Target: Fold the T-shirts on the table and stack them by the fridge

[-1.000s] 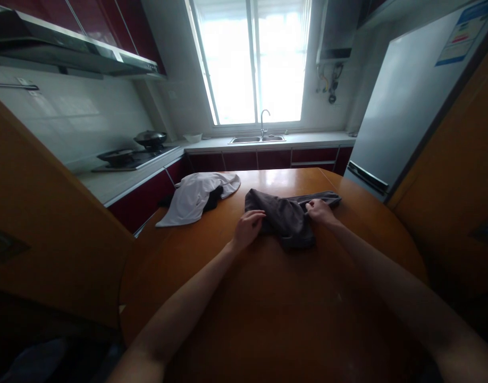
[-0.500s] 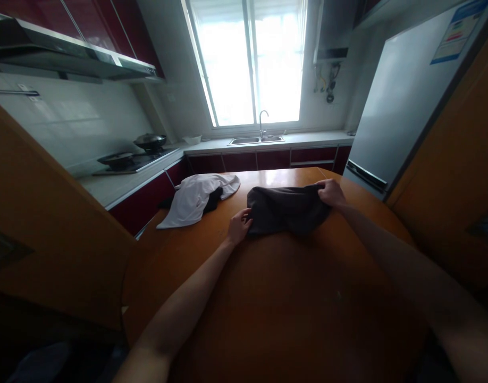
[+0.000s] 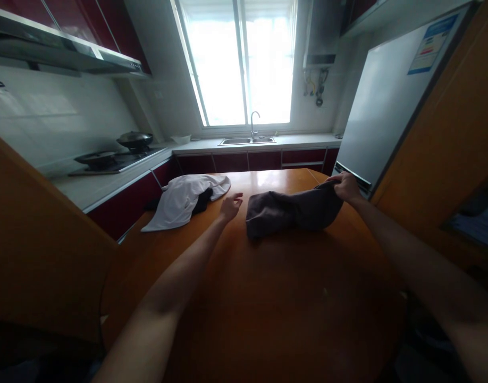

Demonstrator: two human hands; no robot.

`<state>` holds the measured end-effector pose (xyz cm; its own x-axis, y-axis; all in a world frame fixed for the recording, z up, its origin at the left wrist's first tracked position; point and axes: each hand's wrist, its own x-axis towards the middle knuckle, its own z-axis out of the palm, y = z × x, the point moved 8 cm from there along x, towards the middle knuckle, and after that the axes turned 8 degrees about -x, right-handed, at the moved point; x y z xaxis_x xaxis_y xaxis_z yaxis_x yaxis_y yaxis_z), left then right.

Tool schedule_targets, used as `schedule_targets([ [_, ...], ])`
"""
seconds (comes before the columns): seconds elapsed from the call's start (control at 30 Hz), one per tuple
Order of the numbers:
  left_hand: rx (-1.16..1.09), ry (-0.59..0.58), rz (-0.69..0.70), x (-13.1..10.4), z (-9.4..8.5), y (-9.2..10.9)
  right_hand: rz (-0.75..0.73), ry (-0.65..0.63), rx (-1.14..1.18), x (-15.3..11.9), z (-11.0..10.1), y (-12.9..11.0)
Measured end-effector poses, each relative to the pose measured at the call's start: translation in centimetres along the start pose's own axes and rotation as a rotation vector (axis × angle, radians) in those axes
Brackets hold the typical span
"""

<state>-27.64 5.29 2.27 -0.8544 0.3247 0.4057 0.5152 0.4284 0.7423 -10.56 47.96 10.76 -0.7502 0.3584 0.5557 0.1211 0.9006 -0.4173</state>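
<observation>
A dark grey cloth, loosely folded, lies on the wooden table. My right hand pinches its right end and lifts it slightly off the tabletop. Just left of the cloth is my left hand, its fingers apart and touching nothing. Further left, a white cloth lies crumpled over a black cloth, of which only parts show.
Past the table's far edge runs a counter with a sink. A lidded pan and another pan sit on the stove at left. The fridge stands at right.
My left hand has let go of the grey cloth's left end and moved a little left and up. The cloth's right end is pulled further right by my right hand. The view has shifted slightly.
</observation>
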Motion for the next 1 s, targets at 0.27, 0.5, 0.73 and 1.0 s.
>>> schedule_targets([
  [0.27,0.068,-0.353,0.000,4.9,4.7,1.8,0.003,-0.162,0.069,0.1,1.8,1.3],
  [0.5,0.235,-0.159,0.144,8.9,-0.6,6.5,-0.040,0.006,0.013,3.3,-0.7,0.4],
  [0.73,0.532,-0.012,0.457,4.8,-8.7,12.5,-0.269,0.099,0.040,2.1,-8.2,-4.4],
  [1.0,0.552,-0.476,0.463,-12.3,-10.0,8.9,-0.513,-0.626,0.073,-15.3,-7.7,-10.6],
])
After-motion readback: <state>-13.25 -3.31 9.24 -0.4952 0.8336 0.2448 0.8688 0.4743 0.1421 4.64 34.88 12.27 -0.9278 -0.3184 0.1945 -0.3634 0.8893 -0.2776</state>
